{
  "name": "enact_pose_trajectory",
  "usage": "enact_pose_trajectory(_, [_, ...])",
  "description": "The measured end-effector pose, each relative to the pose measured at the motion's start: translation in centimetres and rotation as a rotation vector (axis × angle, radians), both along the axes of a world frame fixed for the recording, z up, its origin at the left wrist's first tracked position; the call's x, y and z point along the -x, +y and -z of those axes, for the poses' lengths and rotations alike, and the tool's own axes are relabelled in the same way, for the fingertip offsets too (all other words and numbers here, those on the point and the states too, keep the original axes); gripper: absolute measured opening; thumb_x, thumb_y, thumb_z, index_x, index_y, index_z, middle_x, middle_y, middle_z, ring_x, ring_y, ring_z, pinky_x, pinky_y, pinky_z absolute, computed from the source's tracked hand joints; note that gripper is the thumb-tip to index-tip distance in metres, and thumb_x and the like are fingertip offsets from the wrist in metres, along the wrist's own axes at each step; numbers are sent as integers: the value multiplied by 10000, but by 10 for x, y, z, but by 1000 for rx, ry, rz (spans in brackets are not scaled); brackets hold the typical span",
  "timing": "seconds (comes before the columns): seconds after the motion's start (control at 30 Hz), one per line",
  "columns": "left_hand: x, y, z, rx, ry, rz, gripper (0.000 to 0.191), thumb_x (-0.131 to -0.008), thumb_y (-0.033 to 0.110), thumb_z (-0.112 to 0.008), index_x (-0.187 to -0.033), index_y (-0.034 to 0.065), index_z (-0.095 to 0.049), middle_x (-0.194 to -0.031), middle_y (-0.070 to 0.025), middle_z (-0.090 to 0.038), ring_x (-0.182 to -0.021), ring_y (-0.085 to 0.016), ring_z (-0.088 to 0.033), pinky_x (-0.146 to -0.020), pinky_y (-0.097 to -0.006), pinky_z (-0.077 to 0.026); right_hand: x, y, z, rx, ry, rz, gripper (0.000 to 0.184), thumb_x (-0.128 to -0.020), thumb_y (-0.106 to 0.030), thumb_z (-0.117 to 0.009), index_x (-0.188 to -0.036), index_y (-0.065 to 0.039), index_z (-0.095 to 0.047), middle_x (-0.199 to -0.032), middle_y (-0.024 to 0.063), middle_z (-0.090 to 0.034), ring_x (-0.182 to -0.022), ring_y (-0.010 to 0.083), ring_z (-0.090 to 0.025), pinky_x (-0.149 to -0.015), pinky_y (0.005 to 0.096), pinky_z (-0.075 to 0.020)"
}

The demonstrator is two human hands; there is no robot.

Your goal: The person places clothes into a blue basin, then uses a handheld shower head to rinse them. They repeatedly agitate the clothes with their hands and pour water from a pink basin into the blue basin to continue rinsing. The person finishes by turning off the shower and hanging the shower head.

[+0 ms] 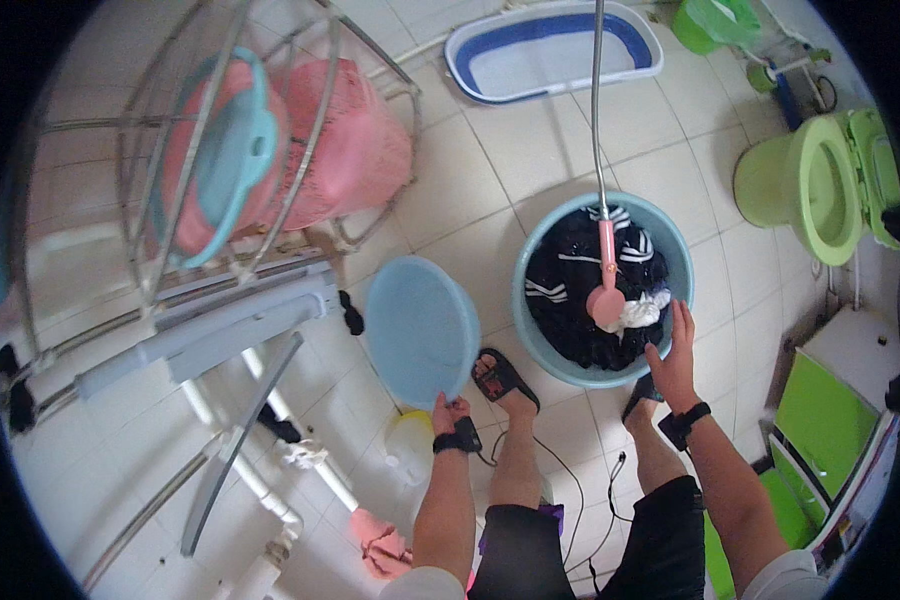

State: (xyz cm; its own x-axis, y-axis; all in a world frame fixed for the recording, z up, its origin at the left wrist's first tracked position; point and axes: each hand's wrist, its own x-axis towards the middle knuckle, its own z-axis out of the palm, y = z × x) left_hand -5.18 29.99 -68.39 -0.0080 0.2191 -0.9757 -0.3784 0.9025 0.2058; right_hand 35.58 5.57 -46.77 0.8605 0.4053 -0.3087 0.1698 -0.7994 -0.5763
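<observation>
My left hand (448, 412) grips the near rim of a light blue plastic basin (420, 330), which is tilted and has nothing visible in it. On the right, my right hand (673, 364) is at the rim of a larger blue tub (523, 337), fingers apart; whether it touches the rim is hard to tell. Dark wet clothes (570, 330) with white stripes fill this tub. A white cloth (643, 311) rests on top of them. Over the clothes hangs a pink shower head (607, 304) on a metal hose (597, 112); no water is plainly seen running from it.
A white-and-blue folding tub (555, 52) stands against the far wall. Right are a green toilet (817, 187) and a green cabinet (825, 420). Left, a metal rack (307, 150) holds pink and blue basins. A white jug (409, 446) and black cables (581, 487) lie near my feet.
</observation>
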Motion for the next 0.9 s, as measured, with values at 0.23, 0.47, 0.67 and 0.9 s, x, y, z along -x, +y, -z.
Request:
enact_pose_trajectory(0.23, [5,-41,-202,-260,33,338,228,-972,231,-643,-1105,68,-555,-877,-81,-631,-752,-255,-597,-640,-406,-498,-36,12,-76,-289,-204,-224,730,-736,68,-588,-1443,3,-416,-1491,238,-403,-1405,410,-357,-1174,467,-295])
enact_pose_trajectory(0.47, [-65,-73,-438,-387,-84,338,217,-1025,205,-571,-1202,83,-538,-1091,-65,-642,-983,-222,-612,-779,-395,-486,-73,-47,-134,-109,83,-228,793,-780,-3,-641,-1515,-25,-345,-1544,232,-361,-1422,402,-363,-1184,413,-302])
enact_pose_trajectory(0.67, [-129,-6,-528,-596,-386,259,157,-1054,201,-522,-1104,55,-550,-1032,-66,-629,-854,-147,-562,-685,-312,-466,-70,-78,-220,-441,180,-1,757,-820,56,-600,-1516,-65,-327,-1521,170,-374,-1278,334,-510,-1034,421,-468])
enact_pose_trajectory(0.9, [-185,151,-520,-718,-421,193,137,-1033,185,-558,-1103,68,-566,-943,-53,-642,-754,-193,-585,-596,-306,-489,-107,-114,-355,-526,-101,100,713,-858,102,-520,-1522,-83,-336,-1483,119,-436,-1054,195,-615,-792,284,-524])
